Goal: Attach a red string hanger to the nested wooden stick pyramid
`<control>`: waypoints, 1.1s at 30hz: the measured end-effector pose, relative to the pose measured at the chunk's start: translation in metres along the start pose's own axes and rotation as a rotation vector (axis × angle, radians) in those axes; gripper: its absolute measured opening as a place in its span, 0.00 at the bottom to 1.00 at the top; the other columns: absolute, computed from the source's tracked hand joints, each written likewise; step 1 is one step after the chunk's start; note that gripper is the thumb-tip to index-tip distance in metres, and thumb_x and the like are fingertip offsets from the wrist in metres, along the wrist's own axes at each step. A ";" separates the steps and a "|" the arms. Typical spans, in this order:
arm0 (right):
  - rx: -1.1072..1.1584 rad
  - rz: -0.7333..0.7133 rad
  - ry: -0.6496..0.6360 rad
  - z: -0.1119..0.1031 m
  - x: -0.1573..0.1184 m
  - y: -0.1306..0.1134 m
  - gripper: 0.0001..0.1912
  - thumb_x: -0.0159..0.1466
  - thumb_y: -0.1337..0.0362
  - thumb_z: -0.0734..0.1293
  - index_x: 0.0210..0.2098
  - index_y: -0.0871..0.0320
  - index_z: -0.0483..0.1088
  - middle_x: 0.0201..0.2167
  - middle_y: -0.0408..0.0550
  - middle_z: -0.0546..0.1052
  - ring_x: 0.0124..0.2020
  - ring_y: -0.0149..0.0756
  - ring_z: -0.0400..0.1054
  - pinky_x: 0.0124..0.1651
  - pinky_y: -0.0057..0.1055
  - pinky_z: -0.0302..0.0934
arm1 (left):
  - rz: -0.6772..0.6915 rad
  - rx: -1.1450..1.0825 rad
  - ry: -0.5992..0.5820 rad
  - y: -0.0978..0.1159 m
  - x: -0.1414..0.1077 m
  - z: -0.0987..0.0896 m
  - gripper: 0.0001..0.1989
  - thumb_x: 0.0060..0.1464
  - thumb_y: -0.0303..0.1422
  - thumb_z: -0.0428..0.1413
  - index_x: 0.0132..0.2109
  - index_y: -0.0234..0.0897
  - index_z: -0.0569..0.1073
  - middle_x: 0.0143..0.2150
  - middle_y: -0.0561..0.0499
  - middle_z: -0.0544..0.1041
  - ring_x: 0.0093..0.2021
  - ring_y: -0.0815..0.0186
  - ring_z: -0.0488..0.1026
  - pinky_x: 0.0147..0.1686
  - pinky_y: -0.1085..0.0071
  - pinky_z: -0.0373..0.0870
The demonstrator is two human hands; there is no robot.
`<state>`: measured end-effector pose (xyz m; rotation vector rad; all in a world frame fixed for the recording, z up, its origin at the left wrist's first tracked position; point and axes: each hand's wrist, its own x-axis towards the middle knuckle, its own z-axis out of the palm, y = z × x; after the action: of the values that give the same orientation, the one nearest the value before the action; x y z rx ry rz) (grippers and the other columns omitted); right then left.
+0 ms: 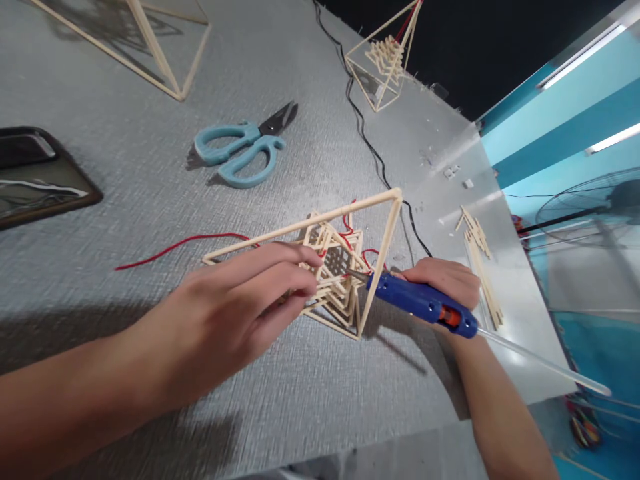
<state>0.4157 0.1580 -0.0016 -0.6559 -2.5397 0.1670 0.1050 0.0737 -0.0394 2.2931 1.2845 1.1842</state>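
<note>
Above the grey table (285, 407), a wooden stick frame (325, 218) with red thread (200, 236) is held at its inner sticks by the bent fingers of the left hand (245, 293). The right hand's (443, 281) fingers are wrapped around a blue glue gun (413, 297), its nozzle inside the frame. Farther out lie blue-handled scissors (245, 152), a black cord (367, 138) and loose sticks (483, 267).

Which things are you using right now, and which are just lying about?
In use:
- glue gun, in the right hand
- near stick frame, at the left hand
- its red string

Lying about:
- scissors
- loose sticks
</note>
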 end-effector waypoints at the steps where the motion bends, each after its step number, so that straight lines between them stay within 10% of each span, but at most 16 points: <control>1: 0.011 -0.016 0.016 0.000 0.001 -0.001 0.10 0.76 0.59 0.67 0.38 0.55 0.75 0.24 0.43 0.79 0.23 0.32 0.73 0.29 0.29 0.68 | 0.002 -0.002 0.002 0.000 0.000 0.000 0.09 0.69 0.26 0.56 0.45 0.41 0.81 0.52 0.51 0.86 0.54 0.64 0.85 0.63 0.66 0.80; 33: 0.061 -0.014 0.101 0.003 0.002 -0.004 0.10 0.76 0.60 0.68 0.37 0.55 0.74 0.24 0.42 0.77 0.22 0.32 0.73 0.28 0.28 0.68 | -0.007 -0.024 0.010 0.000 -0.001 -0.001 0.08 0.69 0.27 0.57 0.45 0.42 0.81 0.52 0.51 0.86 0.54 0.64 0.85 0.64 0.68 0.79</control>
<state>0.4113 0.1556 -0.0028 -0.6073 -2.4318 0.2000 0.1041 0.0729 -0.0394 2.2667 1.2735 1.2039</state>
